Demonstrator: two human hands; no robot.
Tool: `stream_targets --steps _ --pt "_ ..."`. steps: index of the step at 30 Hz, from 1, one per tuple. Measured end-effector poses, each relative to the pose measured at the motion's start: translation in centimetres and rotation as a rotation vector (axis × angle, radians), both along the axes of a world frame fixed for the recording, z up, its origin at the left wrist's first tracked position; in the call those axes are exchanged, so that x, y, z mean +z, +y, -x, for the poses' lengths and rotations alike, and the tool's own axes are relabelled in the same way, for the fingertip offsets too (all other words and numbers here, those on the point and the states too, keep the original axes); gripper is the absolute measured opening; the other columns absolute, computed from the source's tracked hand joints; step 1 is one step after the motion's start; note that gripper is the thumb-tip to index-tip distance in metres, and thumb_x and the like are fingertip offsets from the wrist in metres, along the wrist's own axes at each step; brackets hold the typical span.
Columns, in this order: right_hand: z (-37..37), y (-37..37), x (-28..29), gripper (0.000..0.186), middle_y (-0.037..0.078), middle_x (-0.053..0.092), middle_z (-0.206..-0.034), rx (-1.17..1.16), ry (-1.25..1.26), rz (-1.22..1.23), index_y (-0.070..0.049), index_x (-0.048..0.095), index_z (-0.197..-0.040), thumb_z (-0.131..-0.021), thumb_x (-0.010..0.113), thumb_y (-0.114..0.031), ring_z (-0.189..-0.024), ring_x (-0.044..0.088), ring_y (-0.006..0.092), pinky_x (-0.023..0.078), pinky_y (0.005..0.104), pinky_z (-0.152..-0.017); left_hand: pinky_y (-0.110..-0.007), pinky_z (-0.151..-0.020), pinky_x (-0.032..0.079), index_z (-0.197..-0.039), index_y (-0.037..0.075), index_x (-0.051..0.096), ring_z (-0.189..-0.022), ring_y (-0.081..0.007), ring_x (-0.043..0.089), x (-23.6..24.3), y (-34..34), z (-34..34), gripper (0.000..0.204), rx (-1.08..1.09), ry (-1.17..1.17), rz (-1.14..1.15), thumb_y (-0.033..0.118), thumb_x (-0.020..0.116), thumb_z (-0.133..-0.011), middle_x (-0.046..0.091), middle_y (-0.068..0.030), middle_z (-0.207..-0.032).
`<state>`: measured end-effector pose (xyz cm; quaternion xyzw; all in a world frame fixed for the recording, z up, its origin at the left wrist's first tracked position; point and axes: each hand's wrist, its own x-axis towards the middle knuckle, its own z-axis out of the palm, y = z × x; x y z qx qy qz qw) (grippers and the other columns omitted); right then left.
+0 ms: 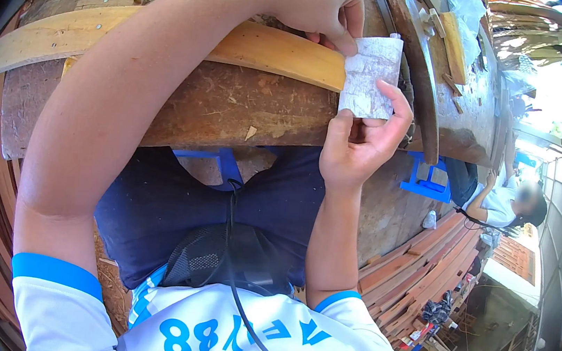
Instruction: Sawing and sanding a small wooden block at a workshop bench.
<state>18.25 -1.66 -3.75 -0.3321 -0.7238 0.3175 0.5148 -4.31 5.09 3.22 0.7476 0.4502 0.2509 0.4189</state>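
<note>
A creased, whitish-grey sheet of sandpaper (369,74) is stretched between my two hands, above the right end of a curved, light yellow wooden slat (275,50). With thumb and fingers, my left hand (326,9) pinches the sheet's upper left corner. My right hand (367,133) grips it from below, thumb at the lower edge, index finger at the right edge and the other fingers partly hidden behind. The slat lies on a worn brown wooden bench (233,110), and my left forearm crosses over it. The sheet covers the slat's right tip.
A dark curved wooden piece (419,80) rests right of my hands, near a yellow wood block (453,48) and clear plastic. Blue stools (428,179) stand below bench level. Stacked reddish boards (417,262) lie at the right. Another person (502,206) sits farther right.
</note>
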Motion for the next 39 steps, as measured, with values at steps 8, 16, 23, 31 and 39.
stream_targets --steps 8,16,23,31,39 --pt "0.6 0.4 0.4 0.035 -0.002 0.054 -0.068 -0.159 -0.137 0.049 -0.004 0.044 -0.112 -0.086 0.065 0.007 -0.054 0.043 0.0008 0.031 0.0185 -0.051 -0.032 -0.068 0.059 -0.105 -0.001 0.079 -0.073 -0.0158 0.074 -0.4 0.6 0.0 0.023 0.14 -0.06 0.199 0.016 0.076 -0.09 0.078 -0.0098 -0.088" --pt "-0.8 -0.3 -0.1 0.033 -0.002 0.047 -0.071 -0.001 -0.188 -0.083 -0.007 0.042 -0.098 -0.084 0.067 0.008 -0.055 0.042 0.0021 0.034 0.0205 -0.048 -0.033 -0.072 0.059 -0.108 -0.002 0.078 -0.078 -0.0177 0.075 -0.1 -0.1 0.0 0.025 0.001 -0.003 0.027 0.015 0.077 -0.09 0.079 -0.0115 -0.091" --pt "0.5 0.2 -0.3 0.03 -0.003 0.046 -0.068 -0.099 -0.163 -0.036 -0.007 0.043 -0.095 -0.085 0.069 0.006 -0.052 0.041 0.0022 0.033 0.0211 -0.046 -0.035 -0.073 0.06 -0.107 -0.003 0.077 -0.082 -0.0212 0.077 -0.3 0.1 -0.4 0.022 0.137 -0.046 0.114 0.01 0.075 -0.09 0.079 -0.0152 -0.095" --pt "1.0 0.3 0.2 0.026 -0.002 0.045 -0.066 -0.148 -0.257 -0.087 -0.006 0.045 -0.096 -0.089 0.066 0.006 -0.05 0.042 0.0034 0.033 0.022 -0.046 -0.036 -0.073 0.061 -0.107 -0.004 0.076 -0.079 -0.0261 0.078 -1.1 0.0 -0.7 0.02 0.168 -0.004 -0.218 0.008 0.072 -0.091 0.077 -0.0199 -0.095" --pt "0.1 0.6 0.0 0.02 0.002 0.044 -0.069 -0.081 -0.308 -0.194 -0.005 0.044 -0.094 -0.091 0.063 0.003 -0.054 0.045 0.0089 0.038 0.026 -0.05 -0.036 -0.072 0.06 -0.104 -0.004 0.076 -0.08 -0.027 0.077 -1.2 0.1 -0.6 0.02 0.165 -0.039 -0.048 0.011 0.074 -0.09 0.077 -0.019 -0.091"
